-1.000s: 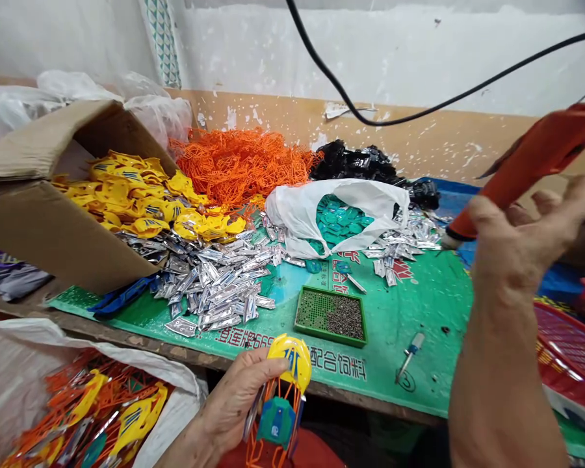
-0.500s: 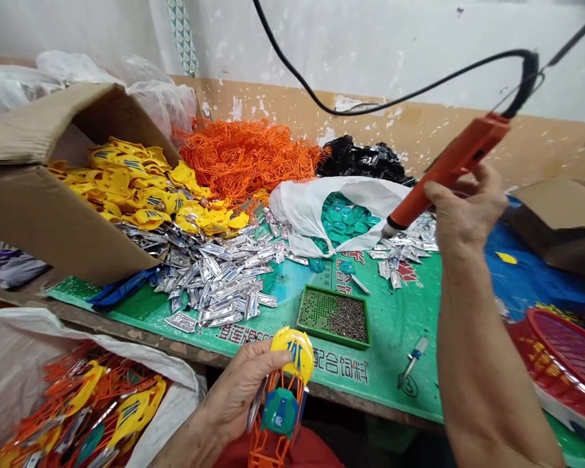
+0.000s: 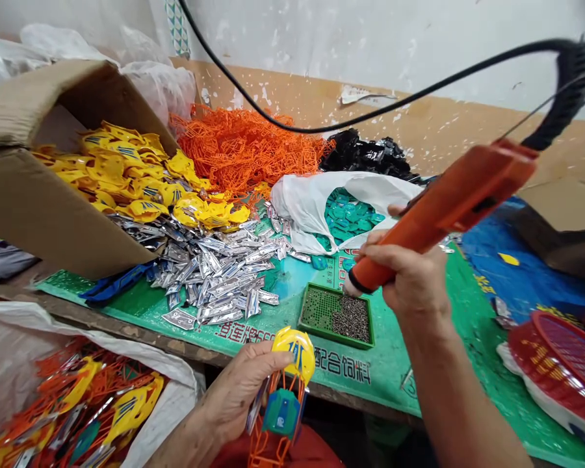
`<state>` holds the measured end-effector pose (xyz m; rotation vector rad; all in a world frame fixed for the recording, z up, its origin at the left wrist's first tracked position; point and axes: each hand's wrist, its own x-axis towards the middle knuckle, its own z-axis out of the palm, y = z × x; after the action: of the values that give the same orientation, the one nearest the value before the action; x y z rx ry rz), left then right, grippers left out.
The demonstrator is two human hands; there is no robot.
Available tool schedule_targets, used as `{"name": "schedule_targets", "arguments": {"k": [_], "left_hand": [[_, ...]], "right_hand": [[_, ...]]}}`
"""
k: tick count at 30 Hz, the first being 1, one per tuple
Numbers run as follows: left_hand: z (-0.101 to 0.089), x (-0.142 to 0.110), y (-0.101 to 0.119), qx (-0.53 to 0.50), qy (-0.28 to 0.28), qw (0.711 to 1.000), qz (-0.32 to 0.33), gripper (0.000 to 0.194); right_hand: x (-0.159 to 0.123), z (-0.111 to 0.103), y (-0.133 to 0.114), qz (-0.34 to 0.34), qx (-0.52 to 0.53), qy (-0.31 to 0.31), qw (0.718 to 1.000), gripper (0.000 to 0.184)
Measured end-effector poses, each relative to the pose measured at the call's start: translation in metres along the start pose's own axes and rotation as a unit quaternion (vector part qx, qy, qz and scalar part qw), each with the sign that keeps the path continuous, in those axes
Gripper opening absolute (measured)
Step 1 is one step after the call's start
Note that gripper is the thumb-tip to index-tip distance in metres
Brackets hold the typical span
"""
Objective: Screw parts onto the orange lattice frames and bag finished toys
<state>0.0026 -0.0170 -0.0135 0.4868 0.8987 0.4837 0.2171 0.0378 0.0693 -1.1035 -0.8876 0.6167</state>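
Right hand [image 3: 409, 279] grips an orange screwdriver [image 3: 443, 208] over a green screw tray [image 3: 338, 338].

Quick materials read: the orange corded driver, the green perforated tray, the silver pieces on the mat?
The corded electric screwdriver looks like moulded plastic: smooth, semi-gloss orange shell. The green perforated tray also looks plastic, matte, with evenly moulded holes. The silver pieces look like bright stamped metal, given their sharp glints, though plated plastic can't be ruled out from this view.

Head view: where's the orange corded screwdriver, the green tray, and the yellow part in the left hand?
Orange corded screwdriver [image 3: 448, 205]: head view, middle of its body.
Green tray [image 3: 336, 338]: head view, front rim.
Yellow part [image 3: 296, 354]: head view, its yellow face.
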Motion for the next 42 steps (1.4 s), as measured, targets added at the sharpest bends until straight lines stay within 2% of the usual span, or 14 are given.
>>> {"name": "schedule_targets", "arguments": {"k": [5,9,17,25,33,42], "left_hand": [[0.002,0.002,0.001,-0.009,0.012,1.0,-0.005,0.024],[0.002,0.003,0.001,-0.008,0.017,1.0,-0.004,0.023],[0.005,0.001,0.0,-0.01,0.009,1.0,-0.009,0.023],[0.009,0.002,0.0,-0.015,0.026,0.999,-0.012,0.024],[0.012,0.003,-0.002,-0.039,0.007,0.999,-0.007,0.024],[0.013,0.001,0.0,-0.023,0.015,1.0,-0.012,0.026]], "right_hand": [[-0.024,0.002,0.023,-0.006,-0.003,0.05,0.999,0.057],[-0.028,0.002,0.031,0.001,-0.015,0.054,0.998,0.056],[-0.032,0.0,0.041,-0.011,-0.057,0.048,0.997,0.031],[-0.034,0.001,0.043,0.014,-0.007,0.054,0.998,0.052],[-0.035,0.001,0.049,0.01,-0.004,0.044,0.999,0.047],[-0.035,0.001,0.051,0.004,0.003,0.041,0.999,0.058]]}}
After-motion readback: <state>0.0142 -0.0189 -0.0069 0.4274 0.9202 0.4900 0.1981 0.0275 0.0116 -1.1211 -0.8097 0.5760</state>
